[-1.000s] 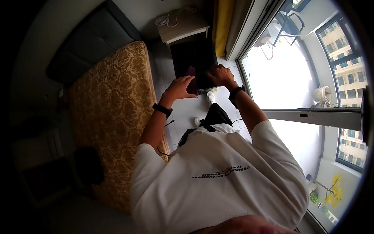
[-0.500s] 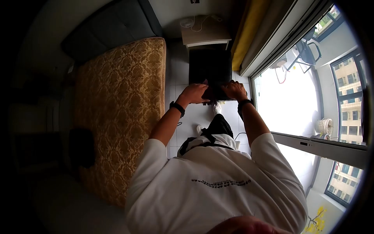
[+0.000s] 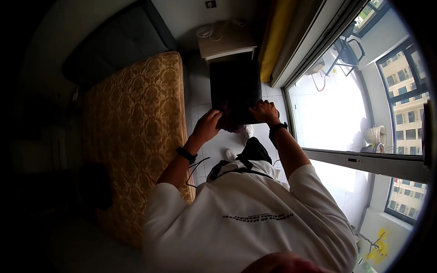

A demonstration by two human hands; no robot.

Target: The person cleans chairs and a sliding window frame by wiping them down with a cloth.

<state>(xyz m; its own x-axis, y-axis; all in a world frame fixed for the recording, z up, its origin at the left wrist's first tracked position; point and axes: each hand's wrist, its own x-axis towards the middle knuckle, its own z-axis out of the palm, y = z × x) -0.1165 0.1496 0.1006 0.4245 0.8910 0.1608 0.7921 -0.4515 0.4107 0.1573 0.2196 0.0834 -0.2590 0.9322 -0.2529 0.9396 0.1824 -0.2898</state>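
A black, flat-topped piece, perhaps a stool or ottoman (image 3: 234, 82), stands in front of me. Over its near edge hangs a dark purplish cloth (image 3: 231, 122), mostly lost in shadow. My left hand (image 3: 207, 126) pinches the cloth at the near left corner. At the near right, my right hand (image 3: 265, 112) has its fingers bent over the black surface. What those fingers hold, if anything, is too dark to make out. Both wrists wear black bands.
A bare mattress (image 3: 136, 118) with a gold pattern lies to the left, below a dark headboard (image 3: 120, 41). Behind the black piece is a small wooden table (image 3: 227, 43) with a white cable. Yellow curtain (image 3: 273, 45) and a sliding glass door (image 3: 332, 109) line the right.
My left hand has moved left and toward me, and more cloth shows beside it. My right hand stays at the right side of the black piece. The view has shifted slightly.
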